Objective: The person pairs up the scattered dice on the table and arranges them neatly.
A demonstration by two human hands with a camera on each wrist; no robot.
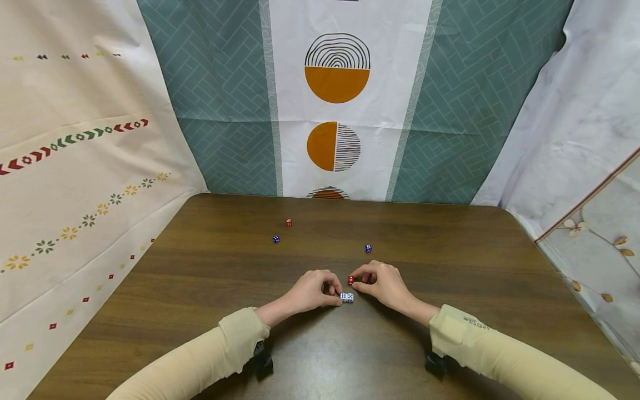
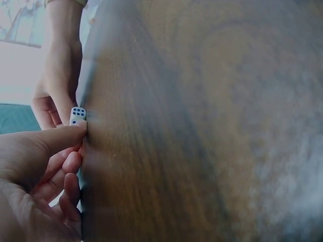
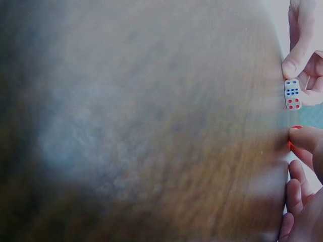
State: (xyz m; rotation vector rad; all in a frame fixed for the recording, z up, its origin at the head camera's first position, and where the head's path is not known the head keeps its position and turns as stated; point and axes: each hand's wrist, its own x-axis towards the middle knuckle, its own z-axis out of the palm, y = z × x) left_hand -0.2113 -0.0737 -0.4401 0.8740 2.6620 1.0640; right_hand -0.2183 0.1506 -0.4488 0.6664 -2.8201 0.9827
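Two white dice with dark pips (image 1: pixel 347 298) sit side by side on the wooden table, touching each other. My left hand (image 1: pixel 313 290) pinches the left one between thumb and index finger; its thumb (image 2: pixel 68 137) covers part of the die (image 2: pixel 78 112) in the left wrist view. Just behind the white pair, a red die (image 1: pixel 351 280) is pinched between the thumb and index finger of my right hand (image 1: pixel 384 284). In the right wrist view only a sliver of that red die (image 3: pixel 297 127) shows past the thumb, a small gap from the white dice (image 3: pixel 292 93).
Farther back on the brown table (image 1: pixel 200 266) lie a blue die (image 1: pixel 368 248) beyond my right hand, another blue die (image 1: pixel 276 239) at the left, and a red die (image 1: pixel 289 222) behind it. Patterned cloths (image 1: pixel 225 111) hang at the table's back and sides.
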